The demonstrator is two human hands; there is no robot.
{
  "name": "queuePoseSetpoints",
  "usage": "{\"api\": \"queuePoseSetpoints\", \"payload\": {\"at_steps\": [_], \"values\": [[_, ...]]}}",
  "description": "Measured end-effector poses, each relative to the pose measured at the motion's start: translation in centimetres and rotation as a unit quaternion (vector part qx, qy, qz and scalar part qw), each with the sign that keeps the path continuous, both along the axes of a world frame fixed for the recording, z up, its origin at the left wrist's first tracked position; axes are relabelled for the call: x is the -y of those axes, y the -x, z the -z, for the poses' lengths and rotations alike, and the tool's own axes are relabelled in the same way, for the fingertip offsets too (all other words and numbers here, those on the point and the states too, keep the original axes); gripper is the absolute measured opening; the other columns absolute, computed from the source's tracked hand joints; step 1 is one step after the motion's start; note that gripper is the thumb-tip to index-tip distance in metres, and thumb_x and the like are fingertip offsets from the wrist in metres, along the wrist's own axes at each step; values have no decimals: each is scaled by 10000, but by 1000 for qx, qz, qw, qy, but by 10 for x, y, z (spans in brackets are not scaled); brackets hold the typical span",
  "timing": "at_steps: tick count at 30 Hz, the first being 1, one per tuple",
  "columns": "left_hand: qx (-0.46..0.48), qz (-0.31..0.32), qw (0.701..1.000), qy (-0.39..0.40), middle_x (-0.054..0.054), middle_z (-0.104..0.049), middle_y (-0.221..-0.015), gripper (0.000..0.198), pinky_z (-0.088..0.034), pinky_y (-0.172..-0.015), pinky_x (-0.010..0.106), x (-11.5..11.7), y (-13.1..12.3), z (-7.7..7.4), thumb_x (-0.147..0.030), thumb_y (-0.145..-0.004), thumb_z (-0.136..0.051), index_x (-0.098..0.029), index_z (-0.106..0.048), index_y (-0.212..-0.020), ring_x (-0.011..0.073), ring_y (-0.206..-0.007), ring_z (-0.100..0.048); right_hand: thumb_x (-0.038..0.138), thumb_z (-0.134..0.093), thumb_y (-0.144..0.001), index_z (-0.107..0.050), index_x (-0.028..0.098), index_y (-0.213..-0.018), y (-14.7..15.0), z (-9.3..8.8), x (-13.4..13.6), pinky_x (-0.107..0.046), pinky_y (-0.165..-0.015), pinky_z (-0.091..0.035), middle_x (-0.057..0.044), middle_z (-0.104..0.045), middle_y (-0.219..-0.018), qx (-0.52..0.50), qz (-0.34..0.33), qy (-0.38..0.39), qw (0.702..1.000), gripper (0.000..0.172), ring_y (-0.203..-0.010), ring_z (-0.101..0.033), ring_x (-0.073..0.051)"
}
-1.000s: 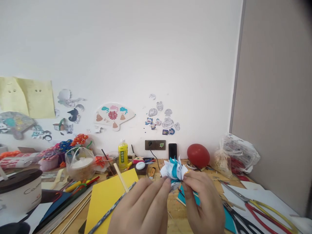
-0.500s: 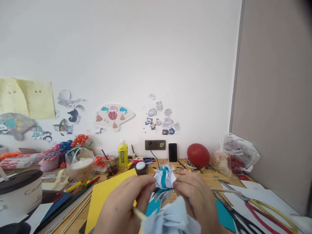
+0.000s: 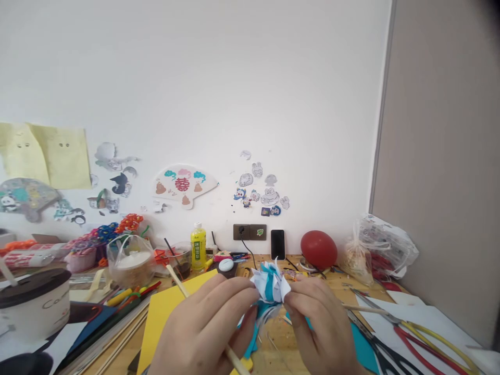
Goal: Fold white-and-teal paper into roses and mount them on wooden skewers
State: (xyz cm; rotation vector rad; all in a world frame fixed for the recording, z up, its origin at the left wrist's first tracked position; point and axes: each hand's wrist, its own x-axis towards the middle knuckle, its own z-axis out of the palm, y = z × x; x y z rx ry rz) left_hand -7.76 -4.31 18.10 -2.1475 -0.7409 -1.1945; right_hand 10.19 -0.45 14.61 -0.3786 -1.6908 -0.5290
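Observation:
A crumpled white and teal paper flower point(image 3: 270, 284) is pinched between my two hands at the middle of the head view. My left hand point(image 3: 211, 323) closes its fingers on the flower's left side, and a thin wooden stick point(image 3: 177, 281) passes through or behind that hand. On the flower's right side, my right hand point(image 3: 322, 320) pinches the paper edge. Another stick point(image 3: 365, 308) extends rightward from behind my right hand. Teal paper strips point(image 3: 253, 330) hang below the flower. Yellow paper point(image 3: 164, 307) lies under and left of my left hand.
Red and yellow-handled scissors point(image 3: 420, 338) and black scissors point(image 3: 386, 351) lie at the right on white paper. A lidded cup point(image 3: 35, 307) stands at the left. Along the wall are a yellow bottle point(image 3: 198, 247), a phone point(image 3: 277, 245) and a red balloon point(image 3: 319, 249).
The white paper piece low in front has left view, and a stick now slants up past my left hand. The flower and hands have shifted slightly right; the flower is still held.

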Motion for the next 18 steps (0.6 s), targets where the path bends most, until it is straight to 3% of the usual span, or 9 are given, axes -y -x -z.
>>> {"api": "queuePoseSetpoints", "payload": {"at_steps": [5,11,18], "values": [[-13,28,999,-9,39,-702,-784,156,-513,-628,232,0,1,2,-63,-838,-517,-159,-571,-950,138,-691,-634,79,-444,-863,-547,188,-854,0,1,2,-278,-610,-497,-37,-646,-731,0,-5,6,1000,151,-656,-585,-145],[-17,14,999,-42,41,-687,-728,124,-468,-559,246,0,2,7,-42,-823,-544,-121,-589,-906,135,-623,-576,87,-432,-878,-551,170,-847,3,-1,3,-264,-618,-493,-51,-641,-721,-1,-14,-11,1000,149,-655,-579,-145],[-55,7,995,-77,69,-725,-818,113,-487,-689,261,3,5,4,-97,-876,-513,-102,-603,-945,152,-761,-604,58,-433,-851,-536,174,-826,2,2,2,-266,-593,-489,-51,-639,-718,11,-22,12,1000,157,-645,-564,-143]]}}
